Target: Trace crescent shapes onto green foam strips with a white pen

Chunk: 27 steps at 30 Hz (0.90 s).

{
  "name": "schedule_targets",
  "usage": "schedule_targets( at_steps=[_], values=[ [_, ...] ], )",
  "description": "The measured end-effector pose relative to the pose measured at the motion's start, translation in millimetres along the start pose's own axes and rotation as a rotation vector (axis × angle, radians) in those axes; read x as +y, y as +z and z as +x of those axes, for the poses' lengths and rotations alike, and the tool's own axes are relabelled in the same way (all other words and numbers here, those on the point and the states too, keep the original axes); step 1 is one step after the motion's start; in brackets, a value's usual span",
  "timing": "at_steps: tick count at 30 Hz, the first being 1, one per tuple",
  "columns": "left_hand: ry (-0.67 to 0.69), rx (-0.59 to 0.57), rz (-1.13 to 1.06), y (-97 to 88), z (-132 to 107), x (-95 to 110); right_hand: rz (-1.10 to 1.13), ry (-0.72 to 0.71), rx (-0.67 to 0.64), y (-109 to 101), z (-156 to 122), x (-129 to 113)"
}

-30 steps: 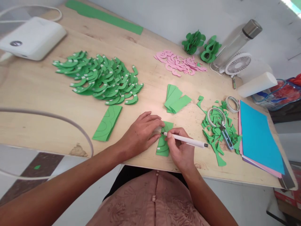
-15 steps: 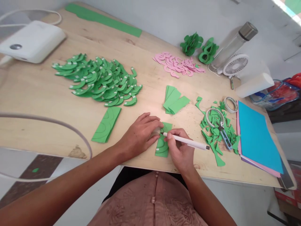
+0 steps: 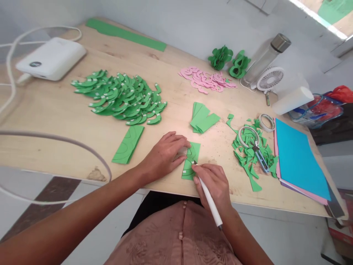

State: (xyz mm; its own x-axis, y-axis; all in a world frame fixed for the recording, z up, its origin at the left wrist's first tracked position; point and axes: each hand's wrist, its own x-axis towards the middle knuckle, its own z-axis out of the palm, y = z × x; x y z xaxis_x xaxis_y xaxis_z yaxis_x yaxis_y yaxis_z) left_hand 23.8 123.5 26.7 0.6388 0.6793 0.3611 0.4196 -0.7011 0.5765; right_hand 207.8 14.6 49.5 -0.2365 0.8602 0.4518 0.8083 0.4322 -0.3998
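My left hand (image 3: 167, 156) lies on the table at the left edge of a green paper strip (image 3: 188, 174), its fingers and thumb pinning a small pale piece (image 3: 181, 151) against it. Most of that piece is hidden by the fingers. The strip carries curved drawn lines and small white marks. In my right hand (image 3: 213, 182) is a white pen (image 3: 209, 200), gripped near its dark tip, which meets the strip's right side. A second green strip with drawn curves (image 3: 128, 144) rests left of my left hand. Plain green strips (image 3: 204, 119) lie fanned out beyond.
Behind on the left are a heap of green curved cutouts (image 3: 124, 97) and a white device (image 3: 52, 59). Pink cutouts (image 3: 206, 79) lie at the back. Green scraps (image 3: 250, 171), a cutter (image 3: 260, 158), tape (image 3: 267, 122) and blue sheets (image 3: 300, 158) occupy the right side.
My right hand has shifted down slightly and turned, so the pen's back end swings from the right toward my body. Its tip moved lower on the strip. My left hand stays in place.
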Motion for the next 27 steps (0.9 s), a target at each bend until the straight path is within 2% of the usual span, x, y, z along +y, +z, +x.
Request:
schedule_targets(
  at_steps=[7, 11, 16, 21, 27],
  values=[
    [-0.021, -0.013, -0.032, -1.8, 2.2, 2.4, -0.066, -0.024, -0.014, 3.6, -4.2, 2.1],
    [-0.013, 0.039, -0.043, -8.0, 0.5, 6.0, -0.089, -0.036, -0.019, 4.7, -6.2, 3.6],
    [0.097, 0.025, -0.033, -13.5, -16.5, 7.0, -0.102, -0.059, -0.023, 4.8, -6.6, 3.9],
    [0.227, -0.096, 0.003, -16.0, -31.6, 3.7, -0.104, -0.065, -0.013, 4.2, -5.3, 3.2],
    [0.298, -0.313, 0.119, -24.8, -32.1, 3.9, -0.098, -0.079, 0.003, 3.9, -4.6, 2.8]
  ],
)
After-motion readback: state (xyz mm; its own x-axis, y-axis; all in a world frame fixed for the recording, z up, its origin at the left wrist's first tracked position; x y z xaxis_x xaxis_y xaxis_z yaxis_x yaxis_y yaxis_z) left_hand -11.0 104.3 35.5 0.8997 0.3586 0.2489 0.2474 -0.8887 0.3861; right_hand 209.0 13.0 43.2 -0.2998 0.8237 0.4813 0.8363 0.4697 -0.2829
